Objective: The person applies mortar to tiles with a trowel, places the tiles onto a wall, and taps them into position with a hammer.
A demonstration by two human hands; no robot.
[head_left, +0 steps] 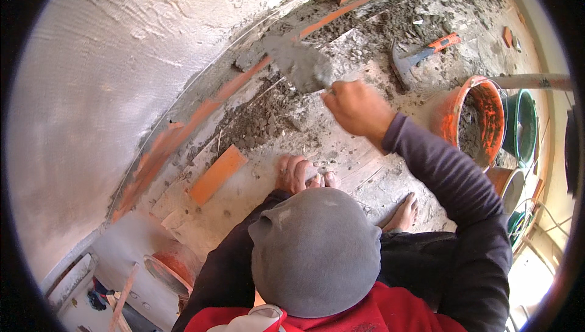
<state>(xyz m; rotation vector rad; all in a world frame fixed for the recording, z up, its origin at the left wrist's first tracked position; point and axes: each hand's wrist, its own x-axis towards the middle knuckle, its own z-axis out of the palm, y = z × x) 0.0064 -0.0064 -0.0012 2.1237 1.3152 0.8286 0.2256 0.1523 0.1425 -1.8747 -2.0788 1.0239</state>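
The right hand point(361, 109) has its fingers closed round a mortar-coated trowel point(306, 69), which reaches out beyond and to the left of those fingers. The left hand point(291, 173) is bent beside some toes point(330, 180), and whether its fingers hold anything cannot be told; an orange brick point(218, 175) lies left of them, a hammer point(420, 56) beyond and right of the right fingers.

Claw hammer point(421, 56) — at right, a green bucket point(524, 123) and, seemingly, a brownish pail point(499, 180)
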